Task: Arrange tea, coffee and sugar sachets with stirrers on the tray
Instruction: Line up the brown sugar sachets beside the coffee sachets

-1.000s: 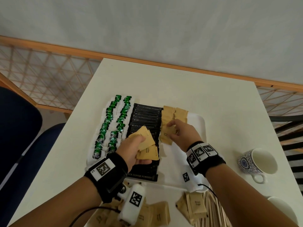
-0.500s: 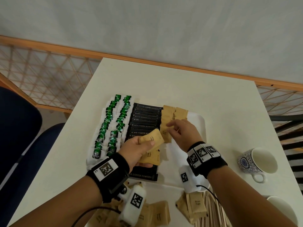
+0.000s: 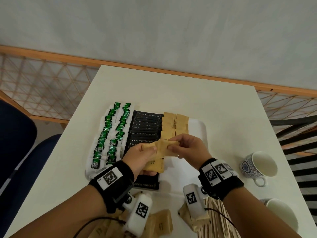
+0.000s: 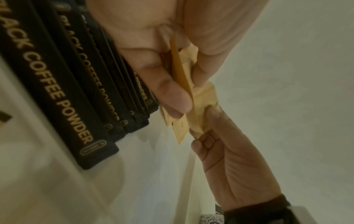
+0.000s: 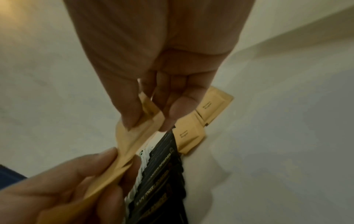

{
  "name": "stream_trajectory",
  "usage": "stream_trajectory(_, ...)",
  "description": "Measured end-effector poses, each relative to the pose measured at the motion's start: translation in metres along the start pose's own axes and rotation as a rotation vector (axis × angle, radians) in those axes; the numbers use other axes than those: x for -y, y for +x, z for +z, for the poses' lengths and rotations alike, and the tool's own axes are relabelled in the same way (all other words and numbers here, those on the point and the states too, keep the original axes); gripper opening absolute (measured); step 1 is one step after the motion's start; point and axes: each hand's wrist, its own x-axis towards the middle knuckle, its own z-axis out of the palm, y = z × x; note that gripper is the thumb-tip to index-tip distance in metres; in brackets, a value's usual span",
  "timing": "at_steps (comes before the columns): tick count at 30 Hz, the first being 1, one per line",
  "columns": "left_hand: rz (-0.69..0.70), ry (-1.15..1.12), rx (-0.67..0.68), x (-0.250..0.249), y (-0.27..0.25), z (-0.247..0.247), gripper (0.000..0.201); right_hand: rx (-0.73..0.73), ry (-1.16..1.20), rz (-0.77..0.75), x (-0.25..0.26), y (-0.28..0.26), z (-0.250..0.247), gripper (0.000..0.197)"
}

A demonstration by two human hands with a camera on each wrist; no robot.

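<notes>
Worktop: off-white, matte, squared far corners, set up against the wall. Wall: plain pale grey-white, slightly mottled, fills upper half of the head view. Wooden rail, light orange-brown, runs along the wall's base behind the worktop, dipping to the right. Below the rail, lattice panel of thin wooden strips in a triangle pattern over a pale backing; a second stretch shows at far right. Dark blue chair at left, padded. Black slatted chair back at right edge. Light soft, even; weak shadows.
</notes>
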Motion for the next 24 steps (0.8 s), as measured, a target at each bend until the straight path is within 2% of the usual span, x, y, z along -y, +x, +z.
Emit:
stream_trajectory(2,-0.043,-0.035,0.013,-0.001,0.000,0.001,0.015,-0.121,0.028,-0.079,-0.003,-0.001,0.000,0.017)
stream_trajectory(4,-0.063,-0.065,0.043,-0.001,0.000,0.002,0.022,-0.161,-0.121,-0.161,-0.005,-0.003,0.002,0.015)
stream_trajectory(8,-0.029,-0.070,0.088,-0.002,0.002,0.003,0.028,-0.007,-0.385,-0.272,-0.009,-0.014,0.012,0.017)
stream_trajectory(13,0.012,-0.052,0.061,0.000,0.004,-0.001,0.020,0.063,-0.368,-0.288,-0.011,-0.016,0.017,0.012)
stream_trajectory(17,0.025,-0.002,0.037,0.003,0.006,-0.002,0.023,-0.051,-0.222,-0.074,-0.010,-0.011,0.015,0.036)
stream_trajectory(19,0.033,0.014,0.034,0.004,0.007,-0.001,0.023,-0.007,-0.160,0.078,-0.008,-0.008,0.013,0.047)
stream_trajectory(22,0.014,0.011,0.048,0.004,0.007,0.002,0.016,0.058,-0.048,0.175,-0.004,-0.006,0.004,0.021)
stream_trajectory(24,-0.015,-0.001,0.058,0.003,0.006,0.001,0.013,-0.018,-0.005,0.192,-0.005,-0.002,-0.007,0.015)
